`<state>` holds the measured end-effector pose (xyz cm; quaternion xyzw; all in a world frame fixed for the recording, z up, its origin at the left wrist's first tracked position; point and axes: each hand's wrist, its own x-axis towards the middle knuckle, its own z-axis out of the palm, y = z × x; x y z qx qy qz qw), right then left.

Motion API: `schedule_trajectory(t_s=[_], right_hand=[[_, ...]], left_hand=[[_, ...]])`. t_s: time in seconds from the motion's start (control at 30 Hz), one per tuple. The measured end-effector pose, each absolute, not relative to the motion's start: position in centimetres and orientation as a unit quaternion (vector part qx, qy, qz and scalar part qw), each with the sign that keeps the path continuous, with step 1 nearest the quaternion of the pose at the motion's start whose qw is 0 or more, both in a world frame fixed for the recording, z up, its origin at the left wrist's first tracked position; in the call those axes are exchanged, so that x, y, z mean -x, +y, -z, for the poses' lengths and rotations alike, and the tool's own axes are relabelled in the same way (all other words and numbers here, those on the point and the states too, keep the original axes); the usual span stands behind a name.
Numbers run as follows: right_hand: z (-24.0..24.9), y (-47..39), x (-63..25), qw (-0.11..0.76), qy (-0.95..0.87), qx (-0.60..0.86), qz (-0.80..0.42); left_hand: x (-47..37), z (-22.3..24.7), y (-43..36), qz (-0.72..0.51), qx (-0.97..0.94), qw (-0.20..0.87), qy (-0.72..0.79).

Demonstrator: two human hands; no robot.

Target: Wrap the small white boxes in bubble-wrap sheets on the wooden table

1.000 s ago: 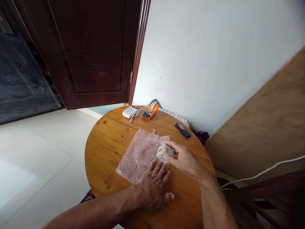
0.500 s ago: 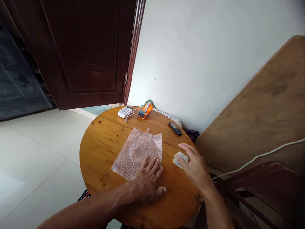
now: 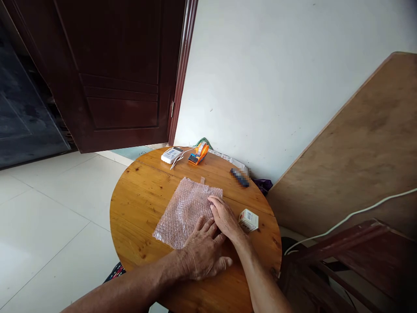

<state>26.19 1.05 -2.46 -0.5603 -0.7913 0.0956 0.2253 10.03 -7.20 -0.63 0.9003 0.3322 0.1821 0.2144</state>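
Observation:
A sheet of pinkish, see-through bubble wrap (image 3: 180,208) lies flat on the round wooden table (image 3: 137,204). My left hand (image 3: 206,250) rests on its near right corner, palm down with the fingers spread. Just beyond it, my right hand (image 3: 224,217) lies on the wrap's right side, fingers stretched out and pointing left. A small pale carton (image 3: 248,220) with a printed label stands right of my right hand, apart from the wrap. A short strip of clear tape (image 3: 202,180) sticks out at the wrap's far edge.
At the table's far side are an orange tape dispenser (image 3: 198,154) and a white device (image 3: 171,155) with a cable. A dark, partly blurred object (image 3: 239,177) lies at the far right. A white wall (image 3: 247,87) stands behind, a dark red door (image 3: 124,87) at the left.
My right hand has moved left from above the small carton onto the bubble wrap, uncovering the carton. My left hand stays on the wrap, almost unmoved.

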Motion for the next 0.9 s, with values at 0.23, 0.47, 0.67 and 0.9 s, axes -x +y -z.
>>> schedule_trajectory(t_s=[0.23, 0.47, 0.67, 0.9], right_hand=[[3.3, 0.4, -26.3, 0.226, -0.809, 0.537, -0.071], [3.0, 0.0, -26.0, 0.221, -0.81, 0.54, -0.058], [2.8, -0.1, -25.7, 0.21, -0.81, 0.546, -0.049], [2.7, -0.1, -25.5, 0.174, -0.792, 0.585, -0.024]], left_hand=[[-8.4, -2.1, -6.6, -0.182, -0.891, 0.187, 0.371], [-5.2, -0.5, -2.7, -0.117, -0.889, 0.09, 0.434], [-2.9, 2.1, -2.5, -0.14, -0.873, 0.076, 0.46], [-3.2, 2.2, -3.1, -0.122, -0.867, 0.07, 0.478]])
